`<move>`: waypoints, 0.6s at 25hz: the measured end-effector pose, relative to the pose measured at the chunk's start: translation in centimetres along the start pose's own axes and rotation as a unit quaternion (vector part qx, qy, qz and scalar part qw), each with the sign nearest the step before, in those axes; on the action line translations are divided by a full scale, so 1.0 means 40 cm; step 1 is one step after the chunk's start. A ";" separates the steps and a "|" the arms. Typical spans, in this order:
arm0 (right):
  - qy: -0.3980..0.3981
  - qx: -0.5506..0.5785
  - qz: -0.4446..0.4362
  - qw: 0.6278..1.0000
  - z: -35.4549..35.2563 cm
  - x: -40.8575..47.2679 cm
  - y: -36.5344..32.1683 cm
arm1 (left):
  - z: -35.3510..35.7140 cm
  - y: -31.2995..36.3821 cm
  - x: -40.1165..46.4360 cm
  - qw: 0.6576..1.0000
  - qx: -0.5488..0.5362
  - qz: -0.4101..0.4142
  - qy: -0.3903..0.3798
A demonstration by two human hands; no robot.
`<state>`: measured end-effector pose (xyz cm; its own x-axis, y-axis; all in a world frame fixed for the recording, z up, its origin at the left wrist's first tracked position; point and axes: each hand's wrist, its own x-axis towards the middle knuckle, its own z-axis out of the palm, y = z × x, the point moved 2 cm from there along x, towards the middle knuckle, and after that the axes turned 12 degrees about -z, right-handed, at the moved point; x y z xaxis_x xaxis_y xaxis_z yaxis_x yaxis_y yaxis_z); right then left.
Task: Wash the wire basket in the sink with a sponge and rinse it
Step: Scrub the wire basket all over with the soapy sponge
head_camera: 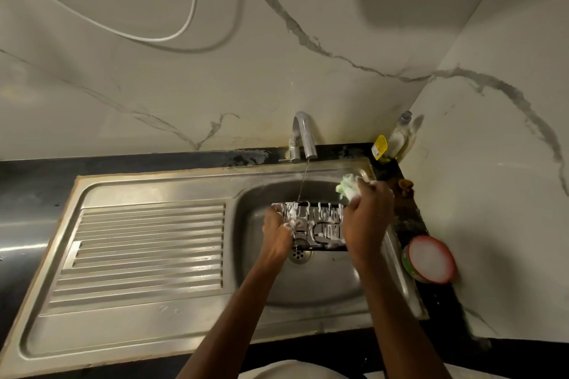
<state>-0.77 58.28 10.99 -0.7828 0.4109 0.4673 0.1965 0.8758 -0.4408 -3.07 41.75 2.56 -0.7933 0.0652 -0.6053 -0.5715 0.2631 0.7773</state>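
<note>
A black wire basket point(320, 226) streaked with white foam is held over the steel sink bowl point(277, 280). My left hand point(277, 229) grips its left end. My right hand point(368, 218) grips a foamy green sponge point(348, 187) at the basket's right end, above its far corner. A thin stream of water falls from the chrome tap point(303, 138) onto the basket's far rim. The basket's right end is hidden behind my right hand.
The ribbed drainboard point(144, 252) lies left of the bowl, with the drain point(299, 255) under the basket. A round pink-rimmed soap tub point(429, 258) sits on the dark counter at right. A dish-soap bottle point(398, 135) and a yellow packet point(379, 147) stand in the back corner.
</note>
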 end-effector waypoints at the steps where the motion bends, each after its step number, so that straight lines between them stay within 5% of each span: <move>1: 0.007 0.006 -0.033 0.999 0.005 -0.032 -0.040 | 0.006 -0.019 0.018 1.000 -0.011 0.004 0.015; 5: -0.024 0.037 -0.211 0.977 0.020 -0.142 -0.130 | 0.015 -0.049 0.047 0.999 -0.034 0.000 0.033; 10: 0.019 0.013 0.011 1.000 0.007 -0.059 0.016 | -0.028 0.039 -0.022 0.996 -0.051 -0.042 0.058; 15: -0.030 0.102 -0.208 0.972 0.028 -0.152 -0.164 | -0.014 0.033 -0.025 0.995 -0.045 -0.036 0.076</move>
<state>2.03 49.76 10.19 -0.8039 0.0111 0.5947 -0.2607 0.8921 -0.3691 -3.14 41.49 4.28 -0.7683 -0.0999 -0.6323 -0.6392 0.1741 0.7491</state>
